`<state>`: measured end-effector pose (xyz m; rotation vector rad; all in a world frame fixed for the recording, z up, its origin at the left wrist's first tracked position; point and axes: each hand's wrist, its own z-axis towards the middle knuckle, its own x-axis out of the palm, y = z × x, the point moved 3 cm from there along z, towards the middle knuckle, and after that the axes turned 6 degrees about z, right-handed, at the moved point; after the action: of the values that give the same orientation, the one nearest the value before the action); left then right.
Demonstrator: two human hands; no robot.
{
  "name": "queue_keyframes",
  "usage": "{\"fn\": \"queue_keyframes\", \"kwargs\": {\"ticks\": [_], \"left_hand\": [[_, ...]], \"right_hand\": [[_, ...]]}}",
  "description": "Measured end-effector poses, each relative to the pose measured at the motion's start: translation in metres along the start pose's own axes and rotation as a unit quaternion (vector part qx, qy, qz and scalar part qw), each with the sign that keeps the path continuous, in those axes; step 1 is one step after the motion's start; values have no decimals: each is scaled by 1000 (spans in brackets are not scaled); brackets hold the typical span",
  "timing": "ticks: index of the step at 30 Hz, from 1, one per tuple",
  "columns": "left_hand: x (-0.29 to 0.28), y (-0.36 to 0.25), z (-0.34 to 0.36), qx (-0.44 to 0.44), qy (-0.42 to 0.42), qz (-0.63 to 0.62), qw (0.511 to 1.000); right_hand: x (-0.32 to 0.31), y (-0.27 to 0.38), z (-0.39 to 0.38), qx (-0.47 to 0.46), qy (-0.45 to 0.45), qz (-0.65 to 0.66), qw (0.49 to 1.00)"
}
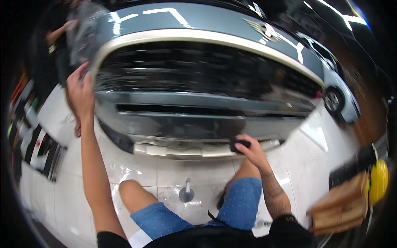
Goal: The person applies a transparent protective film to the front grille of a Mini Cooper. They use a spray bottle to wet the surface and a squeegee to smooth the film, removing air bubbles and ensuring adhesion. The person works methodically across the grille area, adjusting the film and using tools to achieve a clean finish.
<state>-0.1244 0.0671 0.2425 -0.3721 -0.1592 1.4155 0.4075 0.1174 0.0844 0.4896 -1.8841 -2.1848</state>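
In front of me is the blue-grey front end of a car [140, 18], with a winged emblem [266, 31] on the bonnet. A pale trim band [186, 35] rings the upper edge of the dark slatted grille [198, 66]. My left hand [80, 93] is raised at the grille's left edge, its fingers apart; whether it touches a clear film there I cannot tell. Low on the bumper, right of the middle, my right hand [252, 151] grips a small black block [240, 145] against the surface. Along the bumper's bottom edge runs a pale strip [182, 153].
A small metal post with a round base [187, 194] stands between my knees on the tiled floor. To the right are a wooden box [339, 206], a yellow container [379, 182] and another car [341, 91]. Another person [60, 45] stands at the far left beside clear plastic sheeting [84, 35].
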Motion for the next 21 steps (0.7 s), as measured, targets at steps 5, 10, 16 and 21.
{"fn": "queue_keyframes", "kwargs": {"ticks": [5, 10, 16, 21], "left_hand": [[29, -159, -126, 66, 144, -235, 959], [74, -204, -213, 109, 284, -248, 920], [88, -188, -233, 77, 281, -204, 935], [96, -186, -237, 81, 272, -189, 940]], "right_hand": [[-3, 57, 28, -254, -49, -271, 927], [-25, 53, 22, -363, -30, -457, 811], [-49, 35, 21, -386, -57, -466, 794], [-43, 47, 30, -397, -57, -472, 785]]}}
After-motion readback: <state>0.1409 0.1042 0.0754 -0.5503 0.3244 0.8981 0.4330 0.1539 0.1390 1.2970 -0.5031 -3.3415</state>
